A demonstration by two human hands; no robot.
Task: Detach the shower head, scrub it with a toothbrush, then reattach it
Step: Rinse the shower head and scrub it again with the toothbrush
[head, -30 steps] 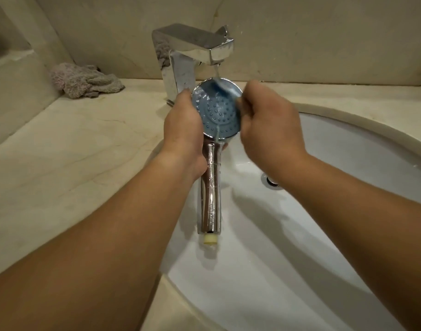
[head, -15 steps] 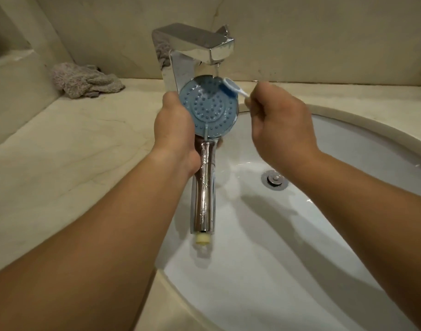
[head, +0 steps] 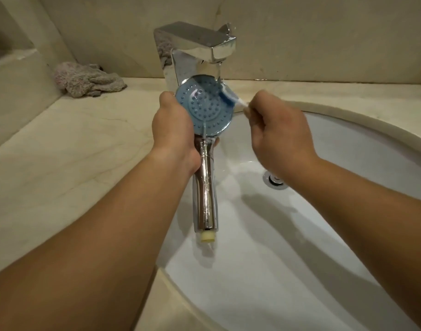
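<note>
The detached shower head [head: 206,108] has a round blue nozzle face and a chrome handle ending in a cream threaded tip. It is held upright over the basin, face toward me, under a thin stream from the tap. My left hand [head: 175,132] grips it from behind at the neck. My right hand [head: 277,137] pinches a toothbrush [head: 231,96] whose blue bristles touch the upper right rim of the face. Most of the brush handle is hidden in my fist.
The chrome faucet [head: 200,44] stands directly behind the shower head, water running. The white oval sink [head: 348,144] with its drain [head: 275,179] lies below. A crumpled grey-pink cloth [head: 87,78] lies on the marble counter [head: 61,163] at the back left.
My right hand drew back to the right from the face, and the brush now sits at the upper right rim. The shower head shifted slightly left and lower in view.
</note>
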